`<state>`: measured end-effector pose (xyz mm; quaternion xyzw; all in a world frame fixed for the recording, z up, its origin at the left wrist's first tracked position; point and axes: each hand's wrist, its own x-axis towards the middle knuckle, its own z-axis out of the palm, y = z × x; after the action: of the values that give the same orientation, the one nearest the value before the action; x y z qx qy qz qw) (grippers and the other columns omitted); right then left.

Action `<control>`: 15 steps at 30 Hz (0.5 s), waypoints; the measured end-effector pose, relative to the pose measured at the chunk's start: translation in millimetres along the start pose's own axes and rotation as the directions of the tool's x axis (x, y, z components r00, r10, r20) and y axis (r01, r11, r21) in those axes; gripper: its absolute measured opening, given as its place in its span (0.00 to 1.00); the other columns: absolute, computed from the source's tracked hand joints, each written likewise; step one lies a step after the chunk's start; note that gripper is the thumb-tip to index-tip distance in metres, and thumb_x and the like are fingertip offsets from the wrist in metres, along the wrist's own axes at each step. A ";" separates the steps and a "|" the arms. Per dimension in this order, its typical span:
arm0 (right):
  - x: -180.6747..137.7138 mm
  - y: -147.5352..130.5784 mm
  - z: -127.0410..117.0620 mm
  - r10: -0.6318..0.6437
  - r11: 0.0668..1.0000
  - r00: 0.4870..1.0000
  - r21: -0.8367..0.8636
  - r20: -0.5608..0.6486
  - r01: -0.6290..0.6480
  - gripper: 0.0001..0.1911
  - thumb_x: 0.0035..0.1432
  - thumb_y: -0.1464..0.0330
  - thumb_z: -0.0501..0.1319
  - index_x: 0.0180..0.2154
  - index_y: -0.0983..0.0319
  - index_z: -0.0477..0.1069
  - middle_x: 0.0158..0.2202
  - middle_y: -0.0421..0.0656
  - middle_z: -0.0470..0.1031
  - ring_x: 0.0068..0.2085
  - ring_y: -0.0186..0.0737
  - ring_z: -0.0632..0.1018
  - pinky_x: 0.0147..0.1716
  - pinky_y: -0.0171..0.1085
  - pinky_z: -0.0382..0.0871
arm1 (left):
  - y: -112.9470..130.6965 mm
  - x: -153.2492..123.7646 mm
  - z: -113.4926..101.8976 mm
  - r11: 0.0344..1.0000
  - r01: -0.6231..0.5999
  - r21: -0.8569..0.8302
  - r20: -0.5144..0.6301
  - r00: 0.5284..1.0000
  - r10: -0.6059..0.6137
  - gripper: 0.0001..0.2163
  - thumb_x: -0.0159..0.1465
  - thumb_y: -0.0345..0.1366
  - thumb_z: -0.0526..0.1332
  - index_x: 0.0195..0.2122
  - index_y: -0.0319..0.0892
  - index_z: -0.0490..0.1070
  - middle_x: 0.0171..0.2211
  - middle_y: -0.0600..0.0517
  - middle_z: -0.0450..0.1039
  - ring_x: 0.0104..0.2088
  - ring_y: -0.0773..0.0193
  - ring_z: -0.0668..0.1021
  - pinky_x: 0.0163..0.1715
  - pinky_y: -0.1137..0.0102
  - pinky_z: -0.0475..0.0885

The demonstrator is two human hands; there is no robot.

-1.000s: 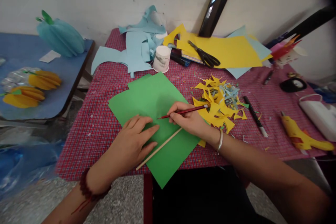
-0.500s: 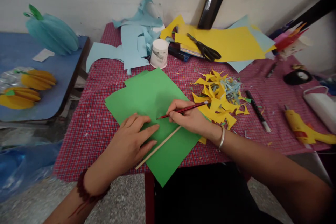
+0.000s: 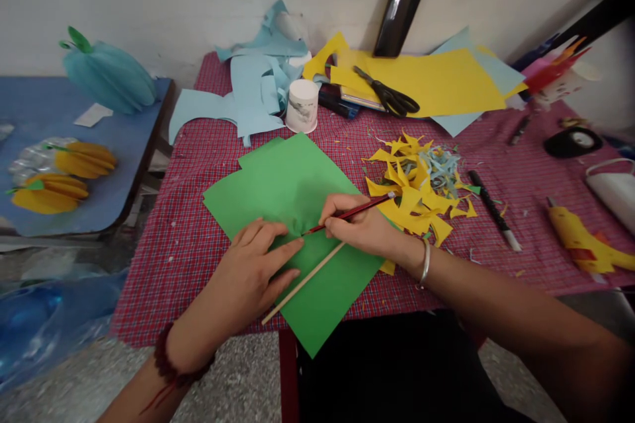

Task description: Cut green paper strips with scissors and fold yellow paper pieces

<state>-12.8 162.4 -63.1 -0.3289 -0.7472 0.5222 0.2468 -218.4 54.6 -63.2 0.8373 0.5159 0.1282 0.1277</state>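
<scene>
Green paper sheets (image 3: 282,178) lie overlapping at the front of the checked cloth. My right hand (image 3: 360,225) is closed around a dark red pencil (image 3: 354,211), whose tip meets the top green sheet close to my left fingertips. Flat on the same paper, with fingers spread, rests my left hand (image 3: 260,261). A thin pale wooden stick (image 3: 303,283) lies slanting across the green paper, just below both hands; its upper end runs to the underside of my right hand.
Yellow and blue paper scraps (image 3: 411,178) are heaped right of the green sheets. Behind stand a white cup (image 3: 302,106) and black scissors (image 3: 389,94) on yellow paper (image 3: 436,82). Farther right lie a black marker (image 3: 493,210) and a yellow glue gun (image 3: 580,238). Paper pumpkins (image 3: 109,76) occupy the blue table.
The pencil tip has shifted slightly down and right, nearer my left fingers, and a faint mark shows there. The whole view has swung a little to the left.
</scene>
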 end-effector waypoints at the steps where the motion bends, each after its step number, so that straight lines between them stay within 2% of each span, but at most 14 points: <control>1: 0.0 -0.3 0.0 -0.001 1.000 1.000 0.002 0.003 0.001 0.06 0.49 0.75 0.54 0.24 0.61 0.67 0.21 0.36 0.69 0.23 0.31 0.67 0.22 0.30 0.59 | 0.2 0.0 -0.2 1.000 0.002 -0.001 0.001 1.000 -0.002 0.16 0.65 0.37 0.58 0.54 0.43 0.70 0.50 0.43 0.65 0.50 0.50 0.67 0.51 0.50 0.66; 7: -0.6 -2.2 0.0 0.040 0.999 0.999 0.014 0.010 -0.040 0.06 0.48 0.75 0.55 0.23 0.61 0.66 0.20 0.35 0.66 0.23 0.30 0.65 0.22 0.30 0.57 | 0.0 -1.2 0.6 1.000 0.007 -0.004 -0.012 1.000 -0.007 0.17 0.65 0.37 0.58 0.55 0.42 0.68 0.50 0.43 0.65 0.50 0.50 0.67 0.51 0.51 0.66; 11: -0.5 -0.3 0.7 0.018 0.999 1.000 0.043 0.005 -0.019 0.06 0.48 0.76 0.54 0.24 0.61 0.67 0.21 0.35 0.67 0.23 0.31 0.66 0.22 0.30 0.59 | -0.4 -1.2 2.2 1.000 0.018 0.002 -0.020 1.000 -0.018 0.19 0.64 0.38 0.59 0.56 0.41 0.66 0.50 0.43 0.66 0.51 0.50 0.67 0.52 0.51 0.66; 15: -0.1 2.2 1.9 0.031 0.991 0.998 0.132 -0.054 -0.024 0.06 0.50 0.75 0.54 0.24 0.61 0.66 0.21 0.36 0.69 0.23 0.32 0.68 0.23 0.31 0.61 | -0.8 -0.4 2.8 1.000 0.017 0.014 -0.015 1.000 -0.017 0.17 0.64 0.37 0.59 0.54 0.41 0.67 0.49 0.44 0.66 0.51 0.50 0.67 0.51 0.51 0.67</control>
<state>-13.6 161.7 -65.8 -0.3365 -0.6997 0.5640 0.2814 -218.3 54.3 -66.2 0.8329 0.5248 0.1297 0.1188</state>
